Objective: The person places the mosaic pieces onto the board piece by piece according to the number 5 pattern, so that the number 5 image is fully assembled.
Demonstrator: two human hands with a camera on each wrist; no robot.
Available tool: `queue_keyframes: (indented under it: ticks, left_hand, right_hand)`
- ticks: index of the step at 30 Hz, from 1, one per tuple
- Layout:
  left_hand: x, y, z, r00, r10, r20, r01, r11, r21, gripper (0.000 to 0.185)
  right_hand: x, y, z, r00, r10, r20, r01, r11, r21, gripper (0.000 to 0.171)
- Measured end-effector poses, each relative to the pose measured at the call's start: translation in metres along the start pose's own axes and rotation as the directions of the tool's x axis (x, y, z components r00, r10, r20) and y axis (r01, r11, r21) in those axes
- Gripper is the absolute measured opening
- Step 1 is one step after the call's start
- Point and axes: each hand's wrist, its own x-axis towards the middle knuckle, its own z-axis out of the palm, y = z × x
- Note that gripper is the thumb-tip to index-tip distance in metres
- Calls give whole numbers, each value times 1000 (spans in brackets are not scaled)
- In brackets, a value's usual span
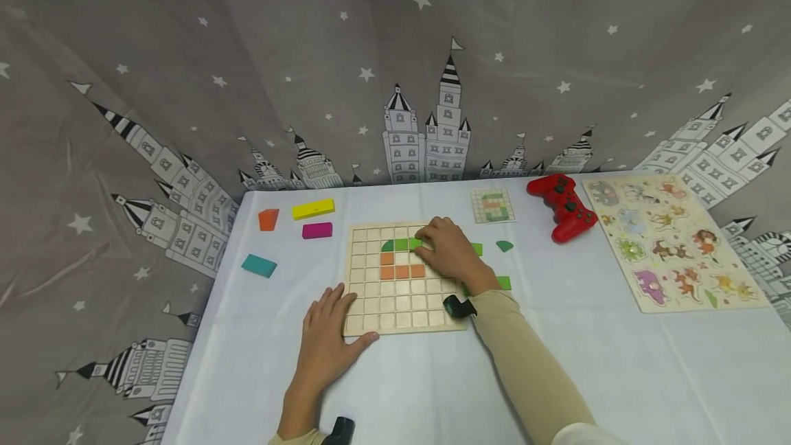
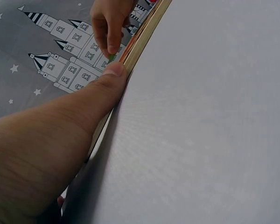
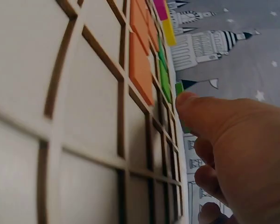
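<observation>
Left hand [image 1: 324, 342] flat on wooden grid board [image 1: 395, 307] | right hand [image 1: 450, 253] pinches green tile [image 1: 415, 243]

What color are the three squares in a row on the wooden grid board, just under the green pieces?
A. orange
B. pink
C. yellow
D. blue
A. The three squares on the grid board are orange, sitting one row below the green pieces that the right hand is touching.
</observation>
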Motion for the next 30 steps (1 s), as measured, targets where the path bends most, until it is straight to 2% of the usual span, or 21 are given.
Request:
queue_keyframes:
  ticks: [6, 12, 17, 25, 30]
  left_hand:
    - [-1, 0, 0, 1000, 0, 3, -1, 1000, 8, 87]
    - [-1, -1, 1, 999, 16, -28, -16, 1000, 7, 86]
    - [0, -1, 2, 998, 26, -54, -25, 1000, 12, 85]
    - [-1, -1, 3, 999, 19, -38, -19, 1000, 6, 85]
    - [-1, 0, 3, 999, 15, -38, -15, 1000, 10, 85]
  right_hand:
    - [6, -4, 6, 1000, 13, 7, -13, 999, -40, 33]
    - [7, -3, 8, 999, 40, 14, -39, 997, -62, 32]
    - [8, -4, 7, 998, 67, 15, -66, 997, -38, 31]
    - [5, -2, 6, 994, 112, 18, -111, 993, -48, 28]
    - [-2, 6, 0, 992, 124, 3, -124, 992, -16, 27]
